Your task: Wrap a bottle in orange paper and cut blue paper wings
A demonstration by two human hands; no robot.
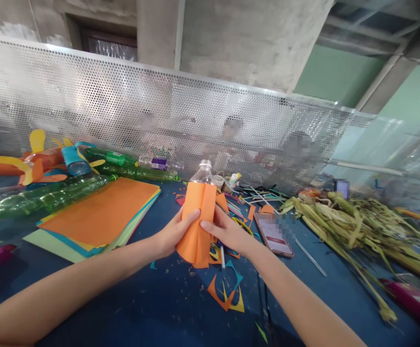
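Observation:
A clear plastic bottle [205, 172] stands out at the middle of the view, its neck showing above a sheet of orange paper [197, 241] wrapped round its body. My left hand [175, 232] grips the wrapped bottle from the left, thumb laid across the paper. From the other side my right hand [229, 231] closes on it, its thumb pressing near the paper's overlapping edge. The fingers of both hands are partly hidden behind the bottle. Below lie cut paper scraps [227, 304] in orange, yellow and blue.
Coloured paper sheets [104, 212] lie stacked at left, beside green plastic bottles [61, 195] and orange paper-covered pieces [47, 161]. To the right are a phone [273, 236], a white straw [310, 258] and dried husks [343, 231]. A perforated metal screen [195, 106] stands behind; blurred people show through.

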